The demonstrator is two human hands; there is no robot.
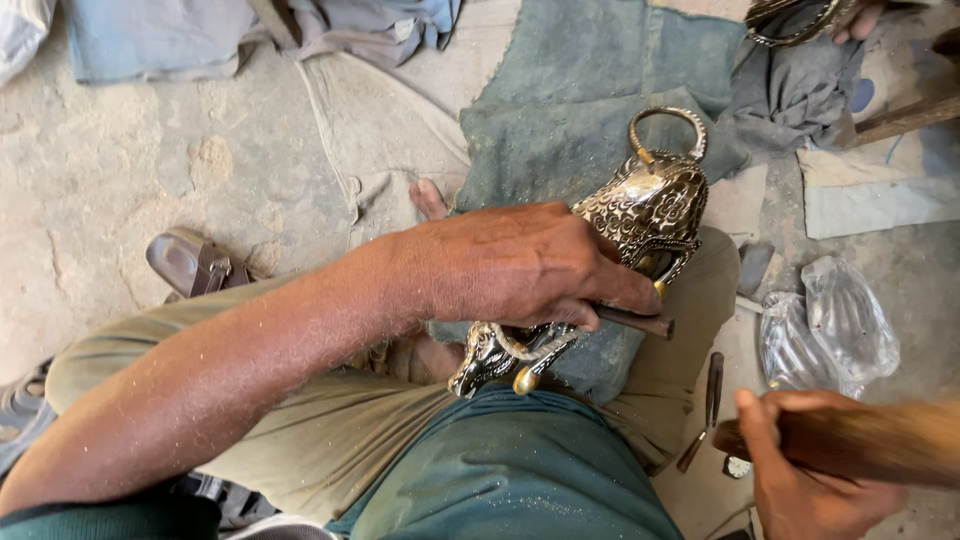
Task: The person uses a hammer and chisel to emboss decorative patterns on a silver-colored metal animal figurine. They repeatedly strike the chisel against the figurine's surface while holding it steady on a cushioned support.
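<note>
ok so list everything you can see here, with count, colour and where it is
metal figure: 1, engraved silver and brass, on the lap under the left hand
chisel: 1, dark, in the left hand, tip against the figure
wooden mallet: 1, brown, lower right, in the right hand
hand tool: 1, dark, on the ground by the right knee
plastic bag: 1, clear, on the ground at right
sandal: 1, brown, on the ground at left
cloths: several, blue-grey, spread on the ground at top
metal ring piece: 1, brass, top right
left hand: grips the chisel
right hand: grips the mallet
</note>
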